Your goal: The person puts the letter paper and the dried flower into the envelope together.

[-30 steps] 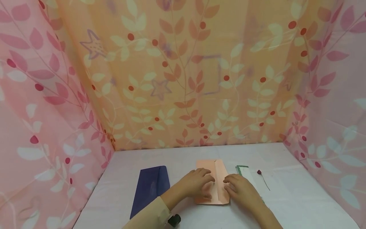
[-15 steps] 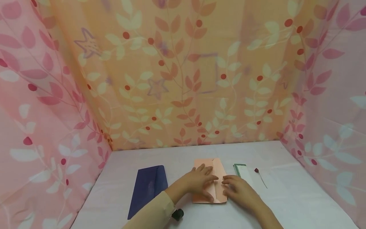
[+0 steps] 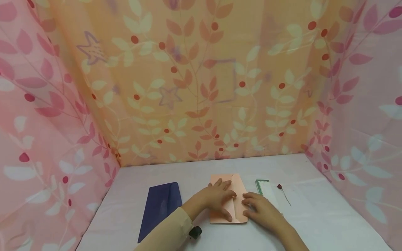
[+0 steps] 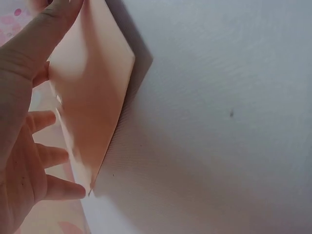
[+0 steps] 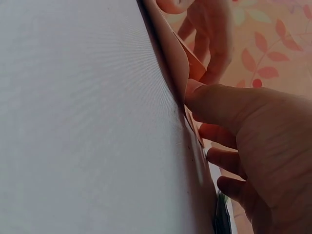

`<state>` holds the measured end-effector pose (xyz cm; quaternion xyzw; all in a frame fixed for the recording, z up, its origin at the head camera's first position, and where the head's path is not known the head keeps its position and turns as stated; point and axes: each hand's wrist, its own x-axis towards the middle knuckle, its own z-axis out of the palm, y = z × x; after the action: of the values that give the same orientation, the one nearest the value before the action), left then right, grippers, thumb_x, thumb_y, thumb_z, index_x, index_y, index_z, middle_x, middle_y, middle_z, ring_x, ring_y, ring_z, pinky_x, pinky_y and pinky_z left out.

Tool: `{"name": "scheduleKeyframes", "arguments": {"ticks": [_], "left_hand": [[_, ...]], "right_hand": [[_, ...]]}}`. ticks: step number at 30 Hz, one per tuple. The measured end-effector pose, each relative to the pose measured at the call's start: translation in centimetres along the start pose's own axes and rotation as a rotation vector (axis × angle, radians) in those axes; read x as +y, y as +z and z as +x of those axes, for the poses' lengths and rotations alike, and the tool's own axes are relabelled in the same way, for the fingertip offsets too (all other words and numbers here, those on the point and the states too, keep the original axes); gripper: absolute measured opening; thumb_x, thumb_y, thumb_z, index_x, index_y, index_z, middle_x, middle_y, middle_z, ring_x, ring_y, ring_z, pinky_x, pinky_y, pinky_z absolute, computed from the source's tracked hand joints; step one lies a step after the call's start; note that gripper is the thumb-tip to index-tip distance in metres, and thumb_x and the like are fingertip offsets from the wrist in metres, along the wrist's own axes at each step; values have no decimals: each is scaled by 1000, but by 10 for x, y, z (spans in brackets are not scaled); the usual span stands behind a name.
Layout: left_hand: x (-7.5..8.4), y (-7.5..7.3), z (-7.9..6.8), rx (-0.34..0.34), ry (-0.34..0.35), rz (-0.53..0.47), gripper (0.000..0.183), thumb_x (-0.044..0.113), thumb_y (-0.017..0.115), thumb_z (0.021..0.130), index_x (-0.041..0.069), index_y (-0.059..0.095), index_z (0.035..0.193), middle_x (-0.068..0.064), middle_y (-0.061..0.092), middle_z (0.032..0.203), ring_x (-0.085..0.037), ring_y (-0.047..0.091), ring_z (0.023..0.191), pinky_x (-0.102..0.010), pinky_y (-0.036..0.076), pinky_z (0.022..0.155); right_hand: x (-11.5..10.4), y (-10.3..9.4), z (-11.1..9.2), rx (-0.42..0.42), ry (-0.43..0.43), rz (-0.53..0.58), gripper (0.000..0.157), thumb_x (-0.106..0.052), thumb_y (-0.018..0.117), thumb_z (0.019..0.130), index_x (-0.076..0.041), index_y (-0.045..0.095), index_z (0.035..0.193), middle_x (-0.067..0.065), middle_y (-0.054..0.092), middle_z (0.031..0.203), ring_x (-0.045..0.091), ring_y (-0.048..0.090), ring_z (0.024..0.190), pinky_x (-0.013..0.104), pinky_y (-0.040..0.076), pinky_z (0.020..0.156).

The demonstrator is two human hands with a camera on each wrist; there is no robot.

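A peach paper envelope (image 3: pixel 238 183) lies flap side up on the white table in the head view. My left hand (image 3: pixel 216 199) rests across its left half with fingers spread, the thumb low near the bottom edge. At the envelope's right edge, my right hand (image 3: pixel 262 211) touches with thumb and fingertips, fingers loosely bent. In the left wrist view the envelope (image 4: pixel 100 92) shows edge-on beside the left hand (image 4: pixel 22 87). The right wrist view has the right thumb against the slightly raised envelope edge (image 5: pixel 178 63), below the left hand's fingers.
A dark blue envelope (image 3: pixel 157 205) lies to the left, partly behind the left sleeve (image 3: pixel 171 230). On the right are a white card with a green border (image 3: pixel 267 188), partly hidden by the right hand, and a dried red flower (image 3: pixel 279 187) on a thin stem. Patterned curtains (image 3: pixel 188 87) enclose the table.
My left hand has gone from bent fingers to spread ones lying farther up the envelope. The right hand stays at the right edge. The whole head view has shifted slightly.
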<state>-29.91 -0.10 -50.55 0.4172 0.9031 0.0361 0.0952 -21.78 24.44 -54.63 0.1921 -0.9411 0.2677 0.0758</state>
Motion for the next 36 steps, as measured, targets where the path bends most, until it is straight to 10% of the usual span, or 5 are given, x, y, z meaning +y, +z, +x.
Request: {"name": "scheduleKeyframes", "arguments": {"ticks": [25, 36], "left_hand": [[-5, 1, 7, -80, -35, -6, 80, 82, 76, 62, 52, 51, 131, -5, 22, 170, -49, 23, 152, -76, 37, 104], [-5, -2, 6, 2, -26, -11, 82, 81, 79, 60, 40, 48, 123, -3, 30, 163, -42, 35, 147, -68, 50, 95]], "right_hand": [[3, 6, 0, -13, 49, 27, 43, -44, 78, 88, -16, 74, 120, 1, 62, 143, 34, 49, 141, 59, 41, 112], [-1, 4, 0, -20, 65, 41, 46, -46, 76, 89, -14, 73, 122, 2, 60, 145, 35, 45, 144, 59, 38, 114]]}}
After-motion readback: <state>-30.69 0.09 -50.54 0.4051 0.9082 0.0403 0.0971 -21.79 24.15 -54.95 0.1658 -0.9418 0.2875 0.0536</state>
